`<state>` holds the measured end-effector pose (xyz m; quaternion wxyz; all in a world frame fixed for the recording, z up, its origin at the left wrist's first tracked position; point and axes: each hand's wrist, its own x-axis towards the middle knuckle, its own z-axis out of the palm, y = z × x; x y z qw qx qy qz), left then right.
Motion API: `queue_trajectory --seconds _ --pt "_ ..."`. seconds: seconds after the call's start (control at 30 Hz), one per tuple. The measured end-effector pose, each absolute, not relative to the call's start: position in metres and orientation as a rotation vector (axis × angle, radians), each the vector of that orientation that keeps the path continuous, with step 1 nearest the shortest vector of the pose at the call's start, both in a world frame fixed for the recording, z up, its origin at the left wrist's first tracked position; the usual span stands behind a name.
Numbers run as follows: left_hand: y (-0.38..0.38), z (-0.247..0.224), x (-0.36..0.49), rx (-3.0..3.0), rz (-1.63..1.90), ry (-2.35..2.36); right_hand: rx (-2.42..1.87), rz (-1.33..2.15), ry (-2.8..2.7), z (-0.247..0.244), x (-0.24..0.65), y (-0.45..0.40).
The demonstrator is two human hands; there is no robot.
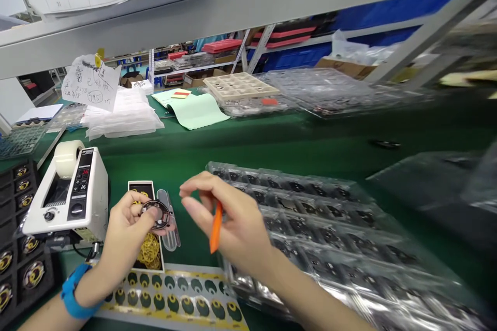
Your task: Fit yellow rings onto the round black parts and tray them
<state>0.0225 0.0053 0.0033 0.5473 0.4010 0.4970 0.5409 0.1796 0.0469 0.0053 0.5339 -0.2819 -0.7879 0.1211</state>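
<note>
My left hand (134, 222) pinches a round black ring-shaped part (160, 215) above a white box (162, 264) of yellow rings (149, 252). To its right my right hand (229, 217) holds an orange tool (216, 228) against the palm, its flat end pointing down. Thumb and index finger of that hand are raised and slightly apart, near the round part but not touching it. Beside the box lies a clear plastic case (171, 240). Below, a sheet of dark green stickers with yellow edges (171, 302) rests on the green table.
A white tape dispenser (93, 186) stands at the left, beside a black foam tray (23, 227) of round parts. Clear trays with dark parts (330, 238) fill the right. Papers (120, 114) and a beige compartment tray (240, 85) lie behind, under a grey shelf beam (194, 15).
</note>
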Motion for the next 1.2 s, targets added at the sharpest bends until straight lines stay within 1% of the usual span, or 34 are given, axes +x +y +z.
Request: queue_trajectory --seconds 0.1,0.17,0.3,0.43,0.57,0.77,1.03,1.13,1.2 --pt "0.006 0.007 0.019 1.002 1.285 1.164 -0.723 0.575 -2.027 0.01 0.186 0.05" --pt "0.005 0.011 0.017 1.077 1.285 1.159 -0.654 0.694 -2.148 0.011 0.187 0.05" --pt "-0.001 0.019 0.013 1.187 1.224 1.168 -0.455 0.581 -2.253 0.007 0.186 0.046" --pt "-0.005 0.023 0.011 1.295 1.17 1.185 -0.448 0.518 -2.317 0.007 0.187 0.041" --pt "-0.005 0.022 0.014 1.356 1.169 1.227 -0.469 0.682 -2.367 0.007 0.186 0.04" --pt "-0.001 0.016 0.013 1.372 1.177 1.253 -0.475 1.045 -2.218 -0.001 0.178 0.043" --pt "0.005 0.014 0.012 1.336 1.206 1.162 -0.625 0.938 -2.273 0.002 0.181 0.047" --pt "0.007 0.006 0.012 1.562 1.31 1.198 -0.795 1.007 -2.132 -0.003 0.176 0.047" --pt "0.01 -0.003 0.01 1.904 1.446 1.278 -0.897 1.094 -1.995 -0.007 0.173 0.048"
